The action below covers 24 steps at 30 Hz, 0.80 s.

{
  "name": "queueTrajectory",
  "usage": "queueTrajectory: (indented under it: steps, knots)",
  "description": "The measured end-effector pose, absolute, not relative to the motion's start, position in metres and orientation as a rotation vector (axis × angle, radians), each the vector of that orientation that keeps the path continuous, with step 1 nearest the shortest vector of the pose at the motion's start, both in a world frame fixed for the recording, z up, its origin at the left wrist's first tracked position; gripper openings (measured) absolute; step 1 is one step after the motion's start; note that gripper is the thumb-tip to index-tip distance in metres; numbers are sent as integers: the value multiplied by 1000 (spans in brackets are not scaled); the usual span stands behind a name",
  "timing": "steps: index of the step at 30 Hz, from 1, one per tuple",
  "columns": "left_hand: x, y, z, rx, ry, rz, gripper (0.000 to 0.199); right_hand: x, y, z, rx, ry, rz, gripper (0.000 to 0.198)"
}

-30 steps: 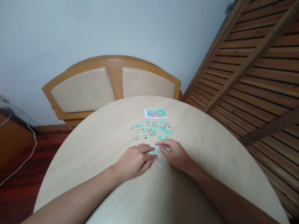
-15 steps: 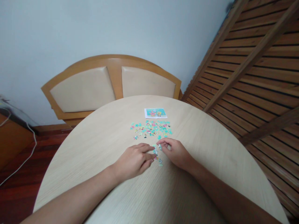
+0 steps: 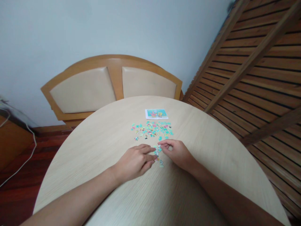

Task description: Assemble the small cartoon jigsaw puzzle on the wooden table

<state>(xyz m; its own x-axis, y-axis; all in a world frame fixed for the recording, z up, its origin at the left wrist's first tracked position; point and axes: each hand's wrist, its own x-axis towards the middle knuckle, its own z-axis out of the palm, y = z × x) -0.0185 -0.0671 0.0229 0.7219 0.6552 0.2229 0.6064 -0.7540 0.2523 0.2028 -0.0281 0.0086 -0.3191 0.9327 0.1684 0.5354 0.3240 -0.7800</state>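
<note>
Several joined jigsaw puzzle pieces [image 3: 157, 153] lie on the round table between my hands. My left hand [image 3: 136, 160] rests flat from the left, fingers apart, its fingertips touching the left edge of the joined pieces. From the right, my right hand [image 3: 176, 152] pinches a small puzzle piece [image 3: 159, 146] between thumb and forefinger, right against the upper part of the joined pieces. Whether that piece is locked in I cannot tell. A loose-looking pale green piece [image 3: 161, 163] sits at the lower end of the group.
Beyond my hands is a scatter of loose puzzle pieces [image 3: 152, 128], mostly turquoise. Behind them lies a printed picture card [image 3: 156, 114]. A padded wooden chair [image 3: 115, 78] stands across the round table [image 3: 94, 147], with a slatted wooden panel [image 3: 254, 69] on the right.
My right hand has shifted slightly left with its piece, bringing it up against the joined pieces. My left hand has stayed in place.
</note>
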Motion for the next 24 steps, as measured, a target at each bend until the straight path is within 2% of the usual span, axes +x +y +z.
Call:
queueTrajectory:
  steps: [24]
  knots:
    - [-19, -66, 22, 2775, 1001, 486, 26, 205, -35, 19, -1267, -2174, 844, 21]
